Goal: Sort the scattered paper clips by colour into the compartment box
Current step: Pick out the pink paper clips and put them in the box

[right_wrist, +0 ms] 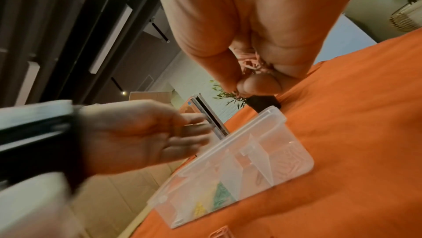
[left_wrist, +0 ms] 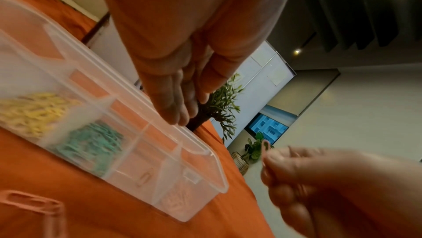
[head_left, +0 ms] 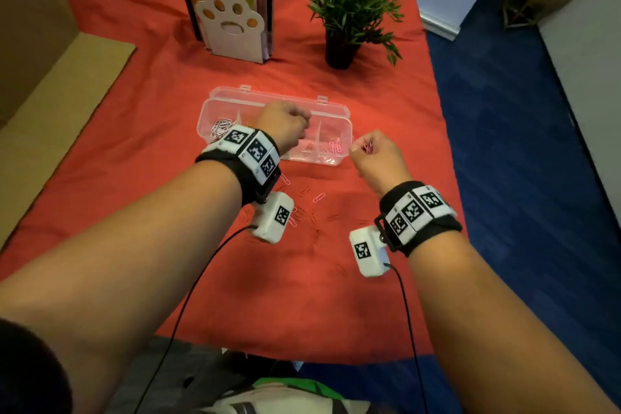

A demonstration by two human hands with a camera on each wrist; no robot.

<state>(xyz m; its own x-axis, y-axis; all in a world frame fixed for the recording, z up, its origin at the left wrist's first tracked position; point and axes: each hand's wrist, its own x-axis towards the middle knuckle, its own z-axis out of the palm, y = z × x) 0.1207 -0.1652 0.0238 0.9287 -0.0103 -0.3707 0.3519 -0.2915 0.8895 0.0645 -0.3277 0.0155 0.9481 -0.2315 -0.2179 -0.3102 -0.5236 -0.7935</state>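
The clear compartment box [head_left: 348, 131] lies open in the middle of the red cloth. It holds white clips [head_left: 220, 128] at the far left, then yellow clips [left_wrist: 34, 112], green clips [left_wrist: 91, 144], one orange clip [left_wrist: 145, 178] and pink clips [head_left: 334, 146] in the right end. My left hand [head_left: 295, 124] hovers over the box's middle with relaxed fingers [right_wrist: 189, 133] and holds nothing. My right hand [head_left: 364, 149], just right of the box, pinches a small bunch of pink clips [right_wrist: 251, 63]. Several loose clips [head_left: 317, 198] lie on the cloth in front of the box.
Books in a paw-shaped bookend [head_left: 232, 27] and a potted plant [head_left: 349, 10] stand behind the box. Cardboard [head_left: 50, 104] lies along the left side. The table's right edge drops to blue floor [head_left: 521, 178]. Cables run from both wrist cameras toward me.
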